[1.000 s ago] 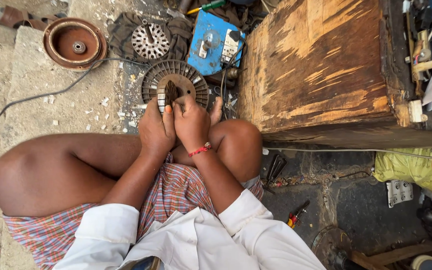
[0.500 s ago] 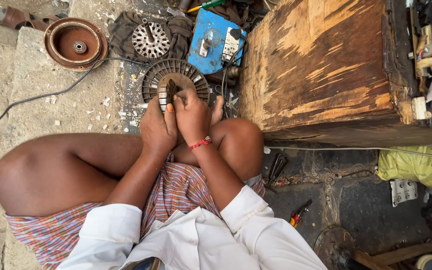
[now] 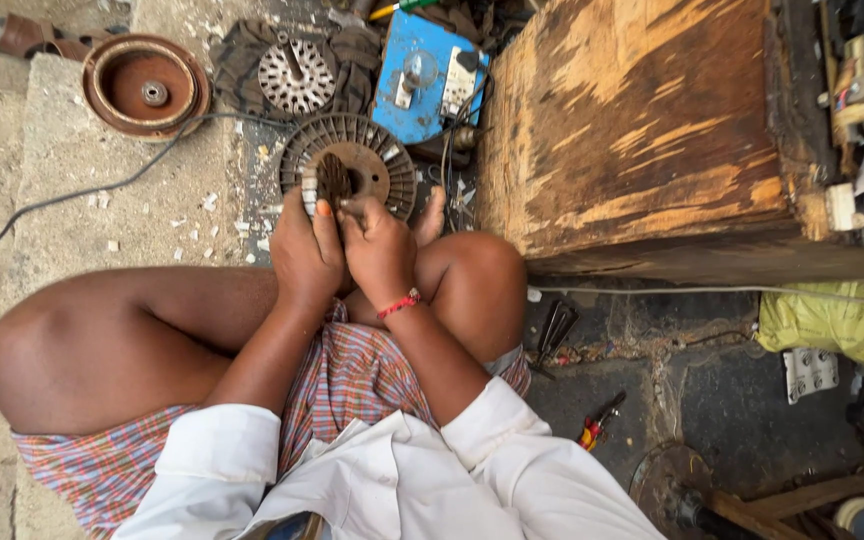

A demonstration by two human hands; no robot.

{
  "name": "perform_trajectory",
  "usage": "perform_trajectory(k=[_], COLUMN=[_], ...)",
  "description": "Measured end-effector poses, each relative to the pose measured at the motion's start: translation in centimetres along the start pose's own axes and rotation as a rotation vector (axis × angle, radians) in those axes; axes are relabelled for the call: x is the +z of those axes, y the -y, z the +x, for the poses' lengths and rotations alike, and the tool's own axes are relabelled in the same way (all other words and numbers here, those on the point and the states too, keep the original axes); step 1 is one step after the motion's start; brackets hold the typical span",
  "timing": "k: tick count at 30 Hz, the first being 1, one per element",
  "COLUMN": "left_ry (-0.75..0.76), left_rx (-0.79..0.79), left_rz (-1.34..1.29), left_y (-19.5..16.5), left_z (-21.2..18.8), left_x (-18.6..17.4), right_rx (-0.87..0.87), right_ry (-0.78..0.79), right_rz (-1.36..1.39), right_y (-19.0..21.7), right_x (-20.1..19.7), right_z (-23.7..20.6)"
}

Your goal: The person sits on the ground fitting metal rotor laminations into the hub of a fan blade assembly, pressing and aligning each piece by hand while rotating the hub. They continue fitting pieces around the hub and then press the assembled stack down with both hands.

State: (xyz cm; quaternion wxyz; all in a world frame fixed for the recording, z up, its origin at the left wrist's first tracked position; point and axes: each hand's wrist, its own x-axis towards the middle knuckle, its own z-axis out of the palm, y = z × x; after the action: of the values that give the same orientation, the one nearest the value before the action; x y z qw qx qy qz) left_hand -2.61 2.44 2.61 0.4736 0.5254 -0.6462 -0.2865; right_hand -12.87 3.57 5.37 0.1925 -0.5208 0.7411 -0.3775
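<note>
A round, dark metal stator ring with slotted teeth [image 3: 350, 165] lies on the concrete floor [image 3: 132, 210] just in front of the seated person's crossed legs, with a rusty brown core piece [image 3: 333, 178] at its near-left edge. The left hand [image 3: 304, 250] is curled, fingers closed around that core piece and a pale strip beside it. The right hand [image 3: 377, 245] is pressed against the left, its fingers bunched and pinching at the same spot. Behind the ring sits a blue rectangular metal box with a bulb and switch [image 3: 424, 85], beside a perforated disc on dark cloth [image 3: 295, 75]. Further left rests a round rust-brown metal cover [image 3: 144, 85]. A worn wooden bench [image 3: 642, 130] stands to the right.
</note>
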Motion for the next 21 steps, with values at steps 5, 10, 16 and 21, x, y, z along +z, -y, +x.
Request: perform_trajectory(k=[5, 10, 16, 21], left_ry=[-0.038, -0.001, -0.074, -0.099], left_rx=[-0.062, -0.241, -0.218, -0.220], left_rz=[-0.046, -0.150, -0.311, -0.384], left_y=[0.2, 0.7, 2.7, 4.0], left_z=[0.2, 0.5, 0.3, 0.2], left_x=[-0.2, -0.3, -0.2, 0.0], right_rx=[-0.126, 0.082, 0.206, -0.015], right_ry=[-0.052, 0.114, 0.284, 0.256], right_rz=[-0.004, 0.598, 0.795, 0.571], right_y=[-1.5, -5.3, -8.0, -5.5], right_x=[1.3, 2.5, 2.3, 1.8], right_z=[-0.5, 0.4, 1.4, 1.3])
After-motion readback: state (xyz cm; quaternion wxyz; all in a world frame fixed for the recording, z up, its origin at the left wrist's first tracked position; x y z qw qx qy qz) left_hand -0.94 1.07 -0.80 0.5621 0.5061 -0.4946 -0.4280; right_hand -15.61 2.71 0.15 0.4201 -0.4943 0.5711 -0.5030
